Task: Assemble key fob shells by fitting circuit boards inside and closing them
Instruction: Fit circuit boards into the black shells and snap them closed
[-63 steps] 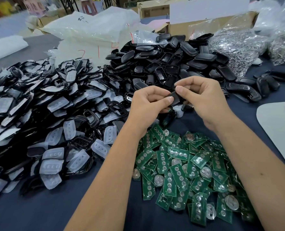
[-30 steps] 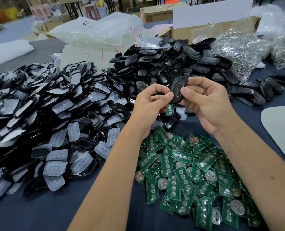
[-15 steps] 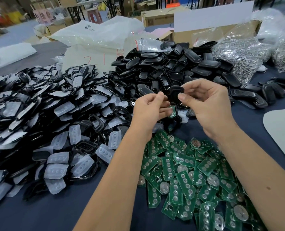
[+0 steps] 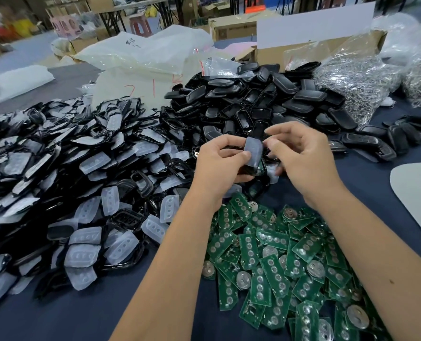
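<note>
The left hand (image 4: 219, 163) grips a key fob shell (image 4: 253, 153) by its lower end, thumb across the front, holding it up above the middle of the tabletop (image 4: 56, 316). A translucent button pad covers the shell's upper face, and a sliver of green circuit board seems to peek out at its lower edge. The right hand (image 4: 303, 156) is at the shell's upper end with fingers curled, fingertips pinching or pressing its edge; the exact contact is blurred.

The risks, as I judge them: if the board sits skewed, squeezing the halves could leave them gaping or bend a clip. The soft pad might slip off-centre under the right fingertips. A loose grip could drop the shell into the loose circuit boards (image 4: 278, 262) just below, towards the near edge, or among the pad-fitted frames (image 4: 86, 205) on the left and the black shell backs (image 4: 253, 99) towards the far edge, where it would be hard to tell apart.
</note>
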